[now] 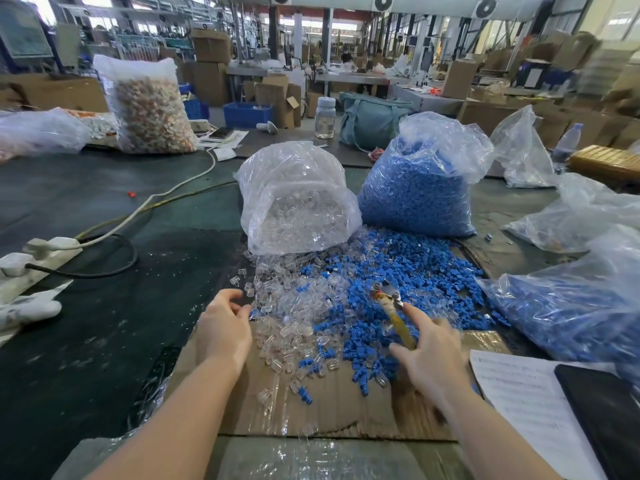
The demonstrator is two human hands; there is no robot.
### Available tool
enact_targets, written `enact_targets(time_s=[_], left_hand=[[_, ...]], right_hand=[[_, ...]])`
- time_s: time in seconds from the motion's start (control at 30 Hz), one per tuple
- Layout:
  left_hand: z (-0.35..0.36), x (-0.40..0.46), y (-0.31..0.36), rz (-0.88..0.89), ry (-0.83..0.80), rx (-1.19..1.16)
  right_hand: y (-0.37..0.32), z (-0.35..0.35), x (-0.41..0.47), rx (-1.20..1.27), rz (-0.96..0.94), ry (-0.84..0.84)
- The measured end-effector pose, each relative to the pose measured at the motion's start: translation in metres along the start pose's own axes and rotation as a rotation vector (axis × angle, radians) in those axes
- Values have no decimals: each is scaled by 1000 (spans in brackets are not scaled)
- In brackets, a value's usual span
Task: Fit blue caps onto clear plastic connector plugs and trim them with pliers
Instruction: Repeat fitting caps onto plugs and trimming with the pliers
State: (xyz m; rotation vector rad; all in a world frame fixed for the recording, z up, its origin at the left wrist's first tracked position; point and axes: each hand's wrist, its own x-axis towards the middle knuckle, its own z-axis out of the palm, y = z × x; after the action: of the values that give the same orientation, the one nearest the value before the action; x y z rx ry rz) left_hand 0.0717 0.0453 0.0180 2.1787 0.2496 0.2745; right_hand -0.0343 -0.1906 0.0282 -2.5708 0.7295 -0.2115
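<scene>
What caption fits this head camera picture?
Right hand holds yellow-handled pliers over loose blue plastic caps; left hand reaches clear plastic plugs.

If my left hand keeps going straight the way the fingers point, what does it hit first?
Most likely the loose clear connector plugs spilled on the cardboard: the left hand has its fingertips already at that pile's near edge. Beyond lies the clear bag of plugs. Depth is hard to judge from this one view.
</scene>
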Motion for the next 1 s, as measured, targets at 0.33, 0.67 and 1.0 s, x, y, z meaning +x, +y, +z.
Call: enact_targets(time_s=[0.33,0.67,1.0], left_hand=[[-8,7,-28,-14,31,397],[5,-18,-4,43,-22,261],[32,-61,22,187,-199,56]], right_hand=[[31,16,4,-200,21,75],[33,15,5,-278,-1,70],[2,19,-6,-198,-316,84]])
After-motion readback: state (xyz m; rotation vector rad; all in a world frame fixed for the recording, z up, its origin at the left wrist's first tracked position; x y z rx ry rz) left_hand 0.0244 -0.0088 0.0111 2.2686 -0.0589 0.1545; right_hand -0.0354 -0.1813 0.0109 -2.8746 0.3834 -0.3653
